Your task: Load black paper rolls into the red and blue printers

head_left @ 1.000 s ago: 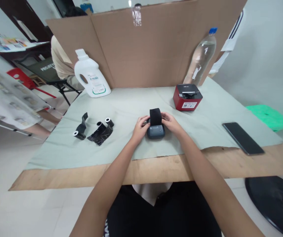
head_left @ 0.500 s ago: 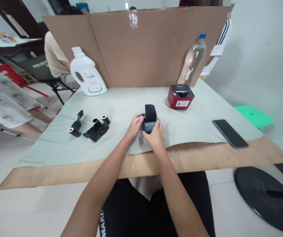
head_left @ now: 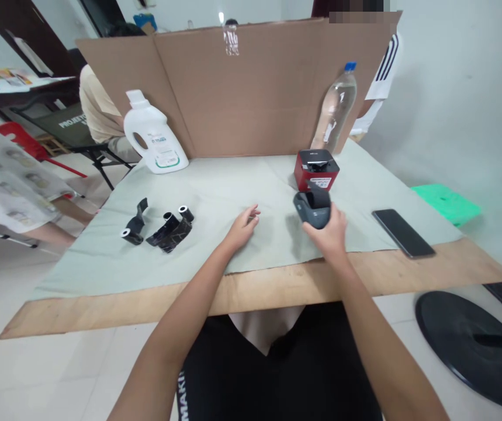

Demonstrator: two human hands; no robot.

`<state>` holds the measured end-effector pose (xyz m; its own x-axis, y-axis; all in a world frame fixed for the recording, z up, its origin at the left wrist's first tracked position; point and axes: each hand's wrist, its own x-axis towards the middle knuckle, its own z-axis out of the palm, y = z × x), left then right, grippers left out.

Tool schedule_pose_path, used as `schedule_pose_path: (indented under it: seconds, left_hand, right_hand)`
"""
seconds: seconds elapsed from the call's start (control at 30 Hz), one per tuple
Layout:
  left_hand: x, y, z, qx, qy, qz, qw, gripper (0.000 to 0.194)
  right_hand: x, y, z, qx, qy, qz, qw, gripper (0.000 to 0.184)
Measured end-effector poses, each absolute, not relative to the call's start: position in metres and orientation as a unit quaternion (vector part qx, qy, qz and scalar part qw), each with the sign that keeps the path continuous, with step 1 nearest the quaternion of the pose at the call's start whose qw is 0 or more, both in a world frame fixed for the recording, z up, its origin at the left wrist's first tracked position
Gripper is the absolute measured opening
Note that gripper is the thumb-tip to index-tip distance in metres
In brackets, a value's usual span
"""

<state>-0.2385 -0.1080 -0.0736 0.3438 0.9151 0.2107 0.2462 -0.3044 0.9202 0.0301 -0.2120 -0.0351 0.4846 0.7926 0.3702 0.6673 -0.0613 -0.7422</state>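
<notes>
My right hand grips a small dark grey printer and holds it just above the grey cloth, close in front of a red and black printer. My left hand rests on the cloth at the middle with its fingers stretched out and nothing in it. Several black ribbon rolls with white cores lie to its left.
A cardboard screen stands along the back of the table. A white jug and a clear bottle lean near it. A black phone lies right. Other people sit behind the screen. A green stool stands at right.
My right hand has lifted the dark printer from the middle of the cloth and carried it right, toward the red printer. My left hand has let go and now lies flat.
</notes>
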Motion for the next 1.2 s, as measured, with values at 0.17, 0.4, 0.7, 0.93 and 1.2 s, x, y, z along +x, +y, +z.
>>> schedule_pose_path:
  seconds: [0.17, 0.4, 0.7, 0.93, 1.2]
  left_hand:
    - [-0.241, -0.110, -0.073, 0.742, 0.412, 0.363, 0.385, 0.053]
    - [-0.244, -0.117, -0.062, 0.782, 0.421, 0.313, 0.336, 0.052]
    - [-0.243, -0.120, -0.056, 0.812, 0.409, 0.287, 0.301, 0.049]
    - [-0.237, -0.124, -0.045, 0.728, 0.430, 0.380, 0.375, 0.041]
    - [-0.110, -0.039, 0.003, 0.574, 0.413, 0.491, 0.510, 0.031]
  right_hand:
    - [0.109, -0.207, -0.041, -0.795, -0.451, 0.008, 0.405, 0.098]
    - [0.147, -0.194, -0.058, -0.815, -0.444, 0.016, 0.371, 0.103]
    - [0.148, -0.193, -0.058, -0.826, -0.425, 0.029, 0.370, 0.107]
    - [0.114, -0.222, 0.000, -0.732, -0.461, -0.101, 0.491, 0.113]
    - [0.116, -0.069, 0.004, -0.547, -0.386, 0.084, 0.738, 0.054]
